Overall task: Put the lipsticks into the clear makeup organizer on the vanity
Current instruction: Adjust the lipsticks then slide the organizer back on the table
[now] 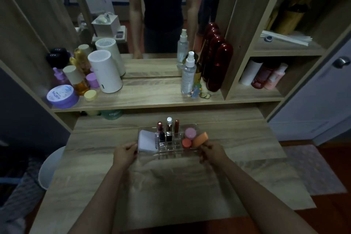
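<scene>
The clear makeup organizer sits mid-table on the wooden vanity. Several lipsticks stand upright in its middle slots: a dark red one, a silver-capped one, a brown one, and two black ones in front. A white tube lies in its left section. A pink jar, a coral jar and an orange tube fill the right section. My left hand grips the organizer's left end. My right hand grips its right end.
The raised shelf behind holds a white cylinder device, purple jars, amber bottles, a spray bottle and dark red bottles. A mirror stands behind it. Side shelves lie to the right, and a white stool to the left.
</scene>
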Motion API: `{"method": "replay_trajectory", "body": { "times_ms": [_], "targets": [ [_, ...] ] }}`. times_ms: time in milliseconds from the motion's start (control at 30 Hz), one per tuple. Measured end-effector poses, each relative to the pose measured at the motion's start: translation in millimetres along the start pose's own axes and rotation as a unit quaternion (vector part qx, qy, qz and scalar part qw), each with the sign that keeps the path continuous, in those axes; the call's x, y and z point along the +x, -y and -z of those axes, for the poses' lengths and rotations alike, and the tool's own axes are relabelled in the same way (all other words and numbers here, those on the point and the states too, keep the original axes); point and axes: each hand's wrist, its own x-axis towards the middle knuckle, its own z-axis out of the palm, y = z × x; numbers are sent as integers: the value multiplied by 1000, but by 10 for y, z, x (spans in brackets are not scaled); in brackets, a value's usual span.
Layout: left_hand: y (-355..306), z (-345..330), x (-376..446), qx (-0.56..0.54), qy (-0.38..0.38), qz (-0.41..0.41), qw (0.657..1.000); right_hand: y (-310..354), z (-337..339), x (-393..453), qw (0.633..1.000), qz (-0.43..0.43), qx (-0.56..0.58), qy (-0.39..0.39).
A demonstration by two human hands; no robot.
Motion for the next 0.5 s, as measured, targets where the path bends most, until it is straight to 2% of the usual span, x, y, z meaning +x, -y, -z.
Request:
{"method": "replay_trajectory", "body": {
  "times_ms": [300,500],
  "targets": [
    [-63,-385,-71,-62,11,23,998,-139,317,20,999,-22,48,-12],
    [-185,-850,-182,-80,39,24,996,-323,758,25,999,5,-17,-41]
  ]
}}
